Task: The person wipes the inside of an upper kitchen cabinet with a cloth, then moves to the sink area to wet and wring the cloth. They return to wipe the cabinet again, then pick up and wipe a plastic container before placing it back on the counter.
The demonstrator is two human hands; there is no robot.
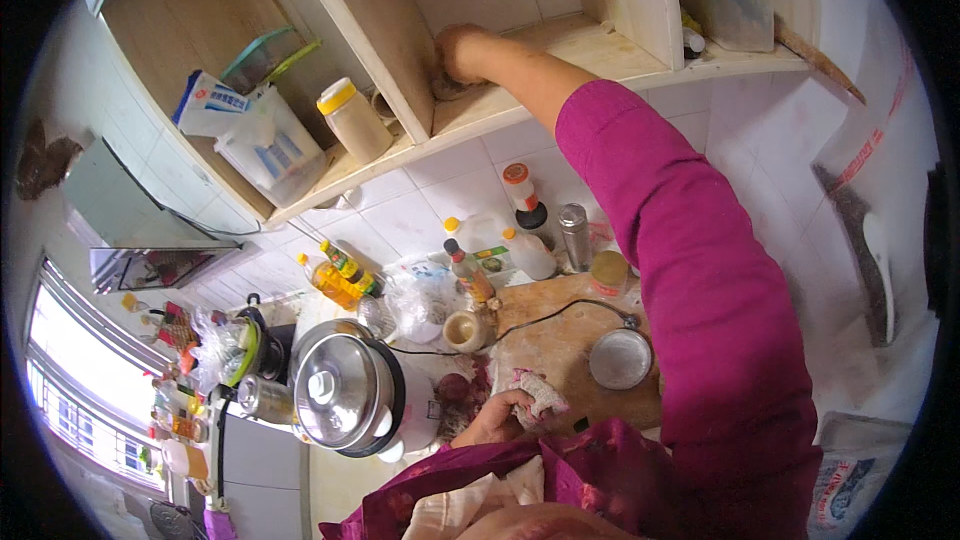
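My right hand [459,56] reaches up into the middle compartment of a wooden wall shelf [517,101], at its left inner wall. Something dark and bunched shows under the fingers; I cannot tell whether it is a cloth. Low in the view, my left hand [496,417] holds a crumpled whitish cloth with pink edges [538,394] over the near edge of a wooden board [555,345]. On the board lie a round metal lid or dish [620,359] and a black cord [555,313]. A red onion [453,388] lies left of the left hand.
An electric cooker with a glass lid [341,390] stands left. Behind the board are a sauce bottle [469,270], a stone mortar [465,331], a steel flask [574,236] and a jar [609,273]. A yellow-lidded jar [355,120] and a green-lidded box [726,6] occupy side compartments.
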